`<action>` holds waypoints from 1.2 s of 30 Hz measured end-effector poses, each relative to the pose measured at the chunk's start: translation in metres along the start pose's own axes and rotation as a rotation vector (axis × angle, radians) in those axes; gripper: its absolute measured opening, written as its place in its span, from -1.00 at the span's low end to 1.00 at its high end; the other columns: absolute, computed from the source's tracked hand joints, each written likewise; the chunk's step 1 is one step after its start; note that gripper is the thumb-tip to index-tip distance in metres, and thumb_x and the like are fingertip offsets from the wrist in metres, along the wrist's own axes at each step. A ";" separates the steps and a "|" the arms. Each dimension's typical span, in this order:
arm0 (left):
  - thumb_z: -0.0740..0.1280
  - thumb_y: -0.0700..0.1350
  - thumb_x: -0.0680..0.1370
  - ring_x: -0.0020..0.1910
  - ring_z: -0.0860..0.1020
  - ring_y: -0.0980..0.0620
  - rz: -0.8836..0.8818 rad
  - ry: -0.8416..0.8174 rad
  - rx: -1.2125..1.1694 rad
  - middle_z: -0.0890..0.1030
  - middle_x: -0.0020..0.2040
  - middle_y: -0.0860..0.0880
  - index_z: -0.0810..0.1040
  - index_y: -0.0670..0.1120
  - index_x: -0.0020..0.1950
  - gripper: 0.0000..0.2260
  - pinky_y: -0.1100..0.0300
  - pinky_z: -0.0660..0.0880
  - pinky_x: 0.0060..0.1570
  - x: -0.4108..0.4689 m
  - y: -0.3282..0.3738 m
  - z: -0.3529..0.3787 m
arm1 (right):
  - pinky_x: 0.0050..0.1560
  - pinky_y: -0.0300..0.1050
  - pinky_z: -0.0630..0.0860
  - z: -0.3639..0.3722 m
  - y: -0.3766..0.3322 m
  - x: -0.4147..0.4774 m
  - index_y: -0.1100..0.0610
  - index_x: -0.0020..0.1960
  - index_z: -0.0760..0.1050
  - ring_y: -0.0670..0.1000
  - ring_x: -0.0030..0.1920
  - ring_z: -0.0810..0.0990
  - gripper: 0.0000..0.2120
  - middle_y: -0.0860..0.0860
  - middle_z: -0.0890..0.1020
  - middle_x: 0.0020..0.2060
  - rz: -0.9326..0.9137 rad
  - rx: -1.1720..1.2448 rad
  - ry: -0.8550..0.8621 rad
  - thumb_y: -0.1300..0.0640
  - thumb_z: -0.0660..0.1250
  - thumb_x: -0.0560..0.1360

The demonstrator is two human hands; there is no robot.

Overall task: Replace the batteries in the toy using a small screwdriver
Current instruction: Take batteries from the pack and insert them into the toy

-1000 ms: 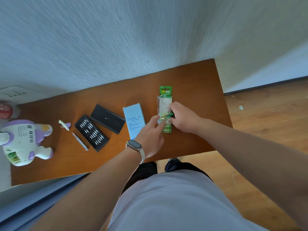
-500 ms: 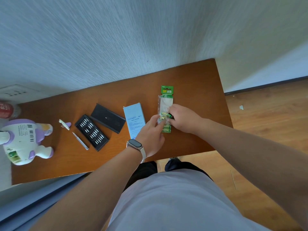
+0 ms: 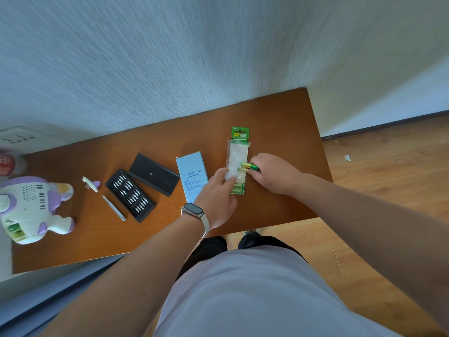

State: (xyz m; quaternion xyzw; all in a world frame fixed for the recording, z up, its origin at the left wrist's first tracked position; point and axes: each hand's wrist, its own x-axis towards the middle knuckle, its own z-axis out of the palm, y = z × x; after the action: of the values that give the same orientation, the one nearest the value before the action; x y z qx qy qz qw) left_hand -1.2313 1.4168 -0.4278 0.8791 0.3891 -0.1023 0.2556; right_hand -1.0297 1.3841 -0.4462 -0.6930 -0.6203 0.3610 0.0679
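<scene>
A green battery pack (image 3: pixel 238 152) with a clear blister lies on the brown table (image 3: pixel 279 117). My left hand (image 3: pixel 218 198), a watch on its wrist, presses on the pack's left edge. My right hand (image 3: pixel 274 173) grips two green and gold batteries (image 3: pixel 247 166) at the pack's right side. The white and purple toy (image 3: pixel 31 207) lies at the far left, its battery bay facing up. Its small cover (image 3: pixel 90 184) and a slim silver screwdriver (image 3: pixel 113 207) lie beside it.
An open black bit case (image 3: pixel 130 195) and its black lid (image 3: pixel 153 174) lie left of a light blue box (image 3: pixel 193 175). A red can (image 3: pixel 9 164) stands at the far left by the wall. The table's right edge drops to wooden floor (image 3: pixel 388 171).
My right hand has pulled the two batteries sideways out of the pack to the right. My left hand stayed pressed on the pack.
</scene>
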 end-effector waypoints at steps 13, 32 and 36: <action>0.31 -0.02 0.63 0.25 0.51 0.08 -0.158 0.190 -0.460 0.53 0.33 0.06 0.47 -0.02 0.46 -0.62 0.23 0.44 0.19 0.000 0.029 -0.052 | -0.22 -0.10 0.44 -0.036 -0.029 -0.053 0.14 -0.04 0.51 -0.02 -0.24 0.48 -0.74 -0.01 0.53 -0.25 0.035 0.196 0.192 -0.02 0.19 0.66; 0.43 -0.15 0.57 -0.18 0.60 0.00 -0.244 0.401 -1.020 0.67 -0.17 -0.01 0.64 0.03 0.00 -0.92 0.23 0.53 -0.17 -0.050 0.008 -0.109 | -0.19 -0.33 0.49 -0.053 -0.135 -0.062 0.02 0.25 0.54 -0.27 -0.13 0.54 -0.77 -0.25 0.56 -0.20 -0.175 0.313 0.283 0.04 0.23 0.65; 0.43 -0.13 0.57 -0.19 0.63 0.07 -0.248 0.395 -1.025 0.69 -0.15 -0.01 0.65 -0.03 0.04 -0.93 0.20 0.56 -0.19 -0.067 -0.017 -0.116 | -0.20 -0.39 0.46 -0.044 -0.166 -0.057 0.04 0.30 0.52 -0.28 -0.10 0.53 -0.74 -0.20 0.60 -0.13 -0.160 0.306 0.267 0.06 0.22 0.65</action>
State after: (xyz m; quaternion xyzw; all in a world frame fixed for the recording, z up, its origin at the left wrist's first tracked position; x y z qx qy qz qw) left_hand -1.2910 1.4451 -0.3106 0.5925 0.5300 0.2370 0.5584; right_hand -1.1371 1.3849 -0.3008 -0.6649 -0.5967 0.3494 0.2825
